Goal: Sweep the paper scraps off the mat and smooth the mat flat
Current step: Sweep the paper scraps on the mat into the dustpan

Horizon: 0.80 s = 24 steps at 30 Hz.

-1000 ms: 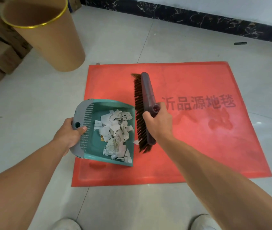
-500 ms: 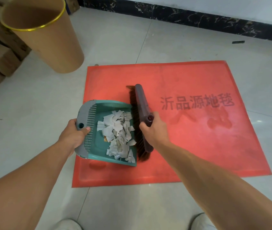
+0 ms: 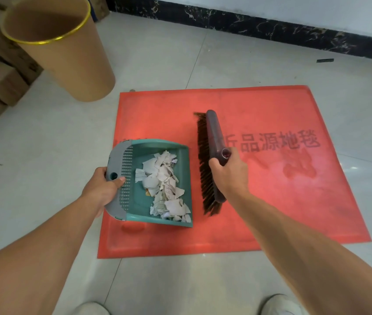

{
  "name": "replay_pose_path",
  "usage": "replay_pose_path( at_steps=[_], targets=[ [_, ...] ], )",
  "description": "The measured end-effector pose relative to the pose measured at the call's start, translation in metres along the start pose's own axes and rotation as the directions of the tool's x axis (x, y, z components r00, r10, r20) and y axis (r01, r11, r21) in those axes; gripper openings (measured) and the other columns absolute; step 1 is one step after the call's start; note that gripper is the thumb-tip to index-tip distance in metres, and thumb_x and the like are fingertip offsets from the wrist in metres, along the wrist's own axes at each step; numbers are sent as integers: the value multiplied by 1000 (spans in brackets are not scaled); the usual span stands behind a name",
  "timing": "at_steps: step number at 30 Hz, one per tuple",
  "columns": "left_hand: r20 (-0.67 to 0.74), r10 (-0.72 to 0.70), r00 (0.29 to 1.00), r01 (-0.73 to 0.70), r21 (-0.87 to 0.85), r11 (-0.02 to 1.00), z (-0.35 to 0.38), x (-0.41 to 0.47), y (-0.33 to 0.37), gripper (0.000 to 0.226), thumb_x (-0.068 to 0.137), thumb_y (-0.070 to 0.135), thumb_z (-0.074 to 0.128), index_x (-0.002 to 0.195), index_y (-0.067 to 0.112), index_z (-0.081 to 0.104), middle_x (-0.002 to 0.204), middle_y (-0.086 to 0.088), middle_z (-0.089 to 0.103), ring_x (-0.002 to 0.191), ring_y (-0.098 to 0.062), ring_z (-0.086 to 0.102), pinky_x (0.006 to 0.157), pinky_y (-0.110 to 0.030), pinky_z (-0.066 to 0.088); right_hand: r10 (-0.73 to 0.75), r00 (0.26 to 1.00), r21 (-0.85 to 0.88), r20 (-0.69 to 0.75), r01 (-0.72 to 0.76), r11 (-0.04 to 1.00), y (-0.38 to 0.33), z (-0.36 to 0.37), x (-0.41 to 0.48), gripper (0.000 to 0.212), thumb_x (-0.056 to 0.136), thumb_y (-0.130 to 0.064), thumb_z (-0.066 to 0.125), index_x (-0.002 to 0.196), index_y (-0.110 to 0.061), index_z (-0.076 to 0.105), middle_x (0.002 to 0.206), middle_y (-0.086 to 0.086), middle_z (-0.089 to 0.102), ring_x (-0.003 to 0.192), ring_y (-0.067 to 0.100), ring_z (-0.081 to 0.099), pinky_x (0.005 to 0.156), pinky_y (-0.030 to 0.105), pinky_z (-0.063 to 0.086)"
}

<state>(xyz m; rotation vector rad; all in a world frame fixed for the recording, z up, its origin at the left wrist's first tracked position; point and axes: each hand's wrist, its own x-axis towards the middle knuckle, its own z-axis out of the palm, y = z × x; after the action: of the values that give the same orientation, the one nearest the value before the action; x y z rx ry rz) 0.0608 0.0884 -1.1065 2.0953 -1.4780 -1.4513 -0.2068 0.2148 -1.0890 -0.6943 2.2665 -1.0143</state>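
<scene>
At the far left, off the mat's far-left corner, I see a tall brown bin (image 3: 66,62) standing on the floor (image 3: 44,144), well apart from my work.

My left hand (image 3: 103,189) is closed around the grey handle of the teal dustpan (image 3: 157,155), which sits on the mat's (image 3: 294,212) left side, its open lip pointing right. The paper scraps (image 3: 164,187) lie heaped inside it, several crowded against the lip at the near end. That is my main worry: if I lift the pan with the lip tipped down, or jerk it, the light scraps slide straight back onto the mat. I judge they would also flutter out on a fast carry to the bin.

Just right of the pan, my right hand (image 3: 228,176) is clamped on the brush (image 3: 212,155) near its handle socket, bristles facing the pan, clear of the lip. A careless backstroke could flick pieces out of the pan.

The rest of the red mat looks free of scraps as far as I can tell. I see a shallow dent near its near-left corner, just below the pan; if I skip it, the mat will not lie flat.
</scene>
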Motion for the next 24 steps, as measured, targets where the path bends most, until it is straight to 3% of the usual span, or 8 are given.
replay_pose_path(
  at_steps=[6, 10, 15, 20, 24],
  targets=[
    [31, -28, 999, 30, -52, 998, 0, 5, -1, 33, 90, 27, 67, 116, 25, 47, 113, -1, 63, 102, -28, 63, 93, -53, 51, 0, 1000, -191, -26, -5, 982, 17, -6, 1, 24, 84, -27, 59, 99, -19, 43, 102, 7, 59, 90, 32, 56, 75, 41, 49],
    [57, -38, 998, 45, -139, 989, -1, 12, -4, 43, 81, 33, 72, 117, 23, 50, 117, -3, 66, 102, -28, 66, 91, -53, 52, -3, 1000, -169, -8, 1, 986, 12, -7, 0, 21, 82, -27, 58, 98, -19, 46, 97, 5, 59, 86, 30, 56, 72, 40, 49],
    [25, -60, 998, 65, -295, 953, 3, 8, 5, 34, 94, 16, 63, 125, 14, 48, 113, -5, 64, 99, -25, 64, 84, -43, 52, 21, 1000, -108, -21, -24, 994, 7, -9, 3, 19, 84, -22, 59, 99, -20, 46, 97, 2, 57, 84, 26, 51, 70, 30, 37],
    [-23, -39, 999, 29, -314, 949, -8, 14, 10, 38, 93, 18, 64, 127, 13, 47, 117, -6, 63, 102, -26, 63, 86, -45, 53, 19, 1000, -140, 10, -18, 990, -3, -6, 5, 21, 84, -22, 57, 104, -19, 50, 98, 7, 60, 87, 32, 59, 72, 37, 49],
    [-63, -39, 997, 14, -351, 936, -30, 11, 32, 43, 91, 23, 66, 129, 12, 48, 119, -4, 63, 103, -25, 63, 83, -45, 54, 3, 999, -131, 43, 2, 991, -35, -5, 7, 29, 87, -20, 57, 116, -16, 56, 99, 6, 61, 84, 27, 55, 70, 30, 43]
  ],
)
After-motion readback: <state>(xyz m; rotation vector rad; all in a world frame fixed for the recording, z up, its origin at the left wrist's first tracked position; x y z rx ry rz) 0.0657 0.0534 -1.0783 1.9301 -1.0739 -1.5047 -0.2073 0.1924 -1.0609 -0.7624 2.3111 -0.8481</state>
